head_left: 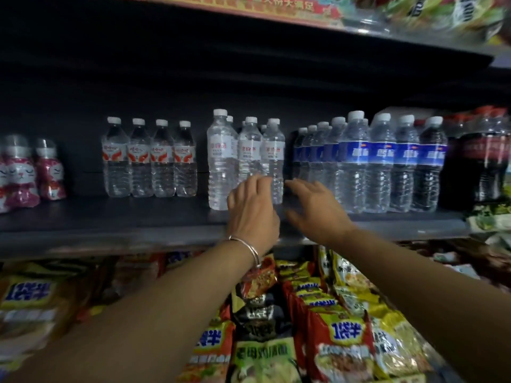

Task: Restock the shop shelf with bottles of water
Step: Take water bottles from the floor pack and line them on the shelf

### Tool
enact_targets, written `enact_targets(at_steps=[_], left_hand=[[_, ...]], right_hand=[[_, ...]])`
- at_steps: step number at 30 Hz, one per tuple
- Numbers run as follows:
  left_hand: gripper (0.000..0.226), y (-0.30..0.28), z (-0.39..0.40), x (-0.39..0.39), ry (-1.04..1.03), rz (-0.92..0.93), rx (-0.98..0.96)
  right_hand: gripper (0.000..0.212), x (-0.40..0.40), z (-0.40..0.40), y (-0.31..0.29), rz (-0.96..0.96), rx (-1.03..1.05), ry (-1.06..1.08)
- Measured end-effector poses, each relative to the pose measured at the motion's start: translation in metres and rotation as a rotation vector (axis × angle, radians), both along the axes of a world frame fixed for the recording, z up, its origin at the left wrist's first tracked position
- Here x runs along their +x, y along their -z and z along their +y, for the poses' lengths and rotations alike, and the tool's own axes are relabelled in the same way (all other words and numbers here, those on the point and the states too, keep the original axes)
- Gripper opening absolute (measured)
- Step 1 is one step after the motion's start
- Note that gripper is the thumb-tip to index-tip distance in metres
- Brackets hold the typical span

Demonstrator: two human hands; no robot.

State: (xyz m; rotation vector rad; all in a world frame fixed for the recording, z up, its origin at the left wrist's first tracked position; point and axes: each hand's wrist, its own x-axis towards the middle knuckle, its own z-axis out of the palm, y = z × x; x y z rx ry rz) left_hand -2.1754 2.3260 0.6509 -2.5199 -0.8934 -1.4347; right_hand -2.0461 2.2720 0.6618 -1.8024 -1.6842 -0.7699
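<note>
Water bottles stand on a dark shelf. At the left is a row with red-winged labels. In the middle stand white-labelled bottles. To the right are several blue-labelled bottles. My left hand, with a silver bangle on the wrist, reaches to the base of the white-labelled bottles; its fingertips are at the middle bottle. My right hand hovers with spread fingers in the gap between the white-labelled and blue-labelled groups and holds nothing.
Dark cola bottles stand at the far right, pink cat-faced bottles at the far left. Bare shelf lies between those and the red-winged row. Noodle packets fill the shelf below. An upper shelf overhangs.
</note>
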Motion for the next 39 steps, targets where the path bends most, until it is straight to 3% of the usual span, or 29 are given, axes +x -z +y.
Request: enact_targets(at_steps=[7, 16, 23, 27, 32, 34, 39], left_hand=[[0.059, 0.144, -0.062, 0.042, 0.101, -0.027, -0.058], [0.056, 0.380, -0.090, 0.053, 0.198, 0.221, -0.330], [0.057, 0.599, -0.101, 0.032, 0.260, 0.388, -0.459], [0.059, 0.728, -0.107, 0.005, 0.242, 0.439, -0.574], [0.059, 0.858, -0.106, -0.026, 0.179, 0.476, -0.726], [0.060, 0.899, -0.102, -0.035, 0.174, 0.490, -0.766], [0.065, 0.971, -0.090, -0.047, 0.149, 0.520, -0.791]], right_hand=[[0.059, 0.046, -0.074, 0.136, -0.099, 0.016, -0.020], [0.058, 0.079, -0.110, 0.397, 0.027, -0.248, -0.022], [0.052, 0.059, -0.130, 0.621, 0.164, -0.415, -0.047], [0.054, 0.030, -0.143, 0.761, 0.292, -0.588, -0.049], [0.068, -0.010, -0.141, 0.905, 0.484, -0.999, 0.035], [0.074, -0.024, -0.132, 0.948, 0.556, -1.122, 0.079], [0.080, -0.047, -0.103, 1.025, 0.715, -1.204, 0.118]])
